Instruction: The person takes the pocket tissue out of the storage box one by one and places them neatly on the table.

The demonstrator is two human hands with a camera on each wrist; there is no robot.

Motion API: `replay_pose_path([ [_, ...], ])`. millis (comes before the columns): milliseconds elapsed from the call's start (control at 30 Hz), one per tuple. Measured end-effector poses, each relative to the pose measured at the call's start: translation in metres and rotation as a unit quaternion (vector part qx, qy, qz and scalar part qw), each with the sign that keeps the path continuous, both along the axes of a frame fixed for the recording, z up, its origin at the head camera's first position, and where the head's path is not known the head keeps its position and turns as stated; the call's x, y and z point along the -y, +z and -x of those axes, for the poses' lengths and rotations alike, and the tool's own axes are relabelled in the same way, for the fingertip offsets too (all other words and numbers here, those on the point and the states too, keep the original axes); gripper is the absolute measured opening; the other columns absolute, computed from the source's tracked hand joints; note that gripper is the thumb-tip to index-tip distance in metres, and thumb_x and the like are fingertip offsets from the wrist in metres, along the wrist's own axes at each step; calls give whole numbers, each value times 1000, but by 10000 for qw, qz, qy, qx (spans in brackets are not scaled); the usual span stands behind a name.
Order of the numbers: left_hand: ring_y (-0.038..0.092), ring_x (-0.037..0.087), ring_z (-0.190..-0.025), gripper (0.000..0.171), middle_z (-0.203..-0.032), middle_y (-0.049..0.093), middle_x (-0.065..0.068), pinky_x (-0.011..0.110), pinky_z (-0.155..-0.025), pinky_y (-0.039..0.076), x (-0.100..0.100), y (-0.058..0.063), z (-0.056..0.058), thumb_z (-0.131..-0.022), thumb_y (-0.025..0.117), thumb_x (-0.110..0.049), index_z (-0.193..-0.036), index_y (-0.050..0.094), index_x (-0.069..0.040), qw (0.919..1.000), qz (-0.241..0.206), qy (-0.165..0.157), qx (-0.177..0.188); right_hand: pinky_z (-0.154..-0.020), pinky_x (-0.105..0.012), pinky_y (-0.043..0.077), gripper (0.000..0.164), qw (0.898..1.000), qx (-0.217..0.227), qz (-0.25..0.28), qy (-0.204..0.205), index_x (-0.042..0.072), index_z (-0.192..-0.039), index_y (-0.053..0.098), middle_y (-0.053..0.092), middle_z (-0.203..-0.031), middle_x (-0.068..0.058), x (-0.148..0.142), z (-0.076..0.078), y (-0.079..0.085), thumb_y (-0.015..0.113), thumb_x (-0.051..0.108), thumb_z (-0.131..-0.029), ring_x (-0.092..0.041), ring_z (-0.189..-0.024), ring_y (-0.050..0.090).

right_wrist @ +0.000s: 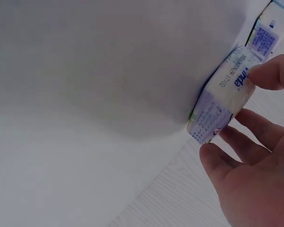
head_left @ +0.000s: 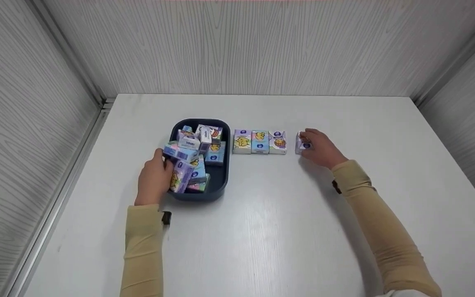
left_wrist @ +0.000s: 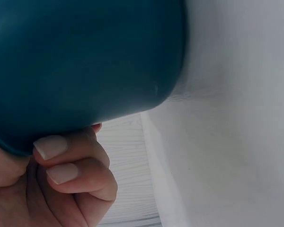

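Observation:
My left hand [head_left: 154,177] grips the left rim of a dark blue plastic bin [head_left: 219,187]. In the left wrist view, curled fingers [left_wrist: 80,175] lie against the outer wall of the bin [left_wrist: 85,61] just under its rim. Several small tissue packs in purple, blue and white wrappers are heaped inside. To the right of a short row, my right hand [head_left: 322,149] pinches a purple and white tissue pack [head_left: 300,144]. The right wrist view shows that tissue pack [right_wrist: 225,92] low at the white tabletop, with thumb and fingers along its side.
Right of the bin, three tissue packs [head_left: 259,142] stand side by side in a row, with a gap between them and the held pack. The white table [head_left: 254,231] is bordered by pale wood-grain panels [head_left: 258,49] at the back and both sides.

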State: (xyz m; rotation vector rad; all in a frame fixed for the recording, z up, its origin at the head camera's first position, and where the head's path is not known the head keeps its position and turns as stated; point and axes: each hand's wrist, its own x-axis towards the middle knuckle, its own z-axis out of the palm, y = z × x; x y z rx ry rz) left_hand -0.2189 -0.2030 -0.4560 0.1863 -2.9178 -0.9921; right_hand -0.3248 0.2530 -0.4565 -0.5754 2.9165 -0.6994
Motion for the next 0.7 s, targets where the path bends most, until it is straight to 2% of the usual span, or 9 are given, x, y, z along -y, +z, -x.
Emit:
replay_pose_path([
  [200,53,29,-68,39,-94,62,25,42,-60,41,2,-2,0,-101,40,-19,-131,41,4,9996,104,-79,-264,-108,-47,24,58,9999,-66,70,85,-6,-138,42,33,-145,-25,9,0,-1,61,0,-83,-39,-134,30],
  [367,53,28,-70,38,-98,62,25,41,-63,41,1,-3,-1,-101,40,-20,-131,41,3,9998,78,-70,-181,-107,-48,25,56,9997,-131,138,141,-5,-136,44,35,-144,-24,13,0,-2,61,0,-83,-39,-133,33],
  [567,50,27,-64,34,-86,60,21,39,-57,38,1,-2,-1,-101,40,-20,-126,44,3,9995,114,-81,-295,-107,-47,25,53,9992,-232,212,238,-6,-134,46,37,-143,-25,20,0,-1,62,1,-84,-39,-132,34],
  [700,50,26,-64,33,-84,60,20,39,-57,37,1,-2,-1,-100,41,-20,-124,44,3,9994,122,-74,-326,-107,-46,25,53,9991,-272,168,272,-6,-134,46,37,-142,-25,23,1,-2,61,-2,-84,-39,-132,34],
])
